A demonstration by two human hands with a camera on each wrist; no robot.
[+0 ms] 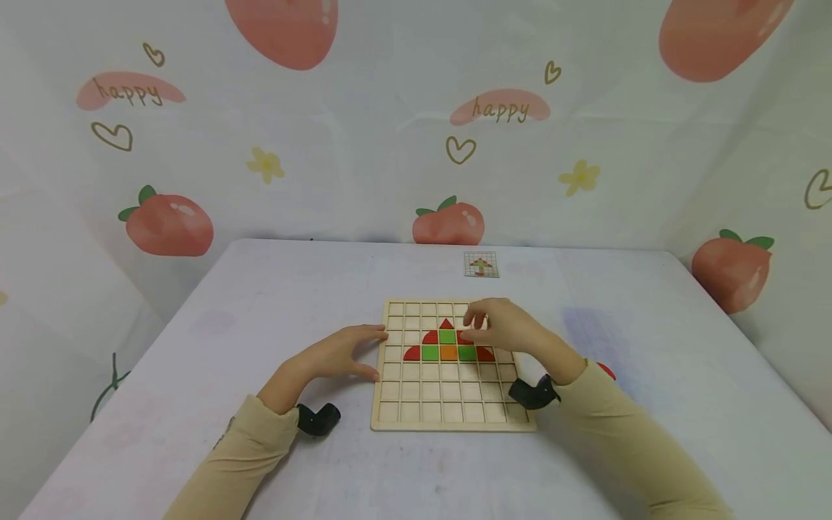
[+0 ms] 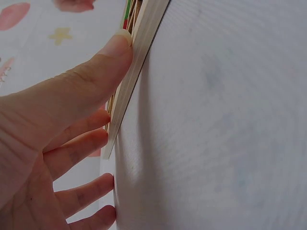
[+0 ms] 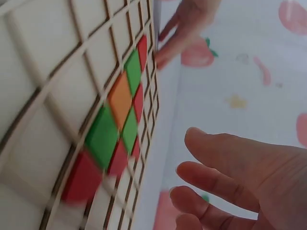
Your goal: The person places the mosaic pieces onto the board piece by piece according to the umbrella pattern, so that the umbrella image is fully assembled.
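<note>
A wooden grid board (image 1: 419,413) lies on the table with coloured tiles set in its squares. At the top of the pattern is a red triangle (image 1: 445,324); below it a green square (image 1: 447,336) sits between red curved-edged tiles. The lower row has an orange square (image 1: 449,352) between green squares, with a red curved-edged tile (image 1: 412,354) at its left end. My left hand (image 1: 341,352) rests at the board's left edge, thumb touching the rim in the left wrist view. My right hand (image 1: 510,325) hovers over the upper right squares, fingers loosely bent, holding nothing.
Behind the board lies a small pattern card (image 1: 481,266) with a similar coloured figure. A red piece (image 1: 607,370) shows partly beyond the right sleeve. Black wrist cameras (image 1: 318,419) sit on both wrists. A printed curtain (image 1: 364,144) hangs behind the table.
</note>
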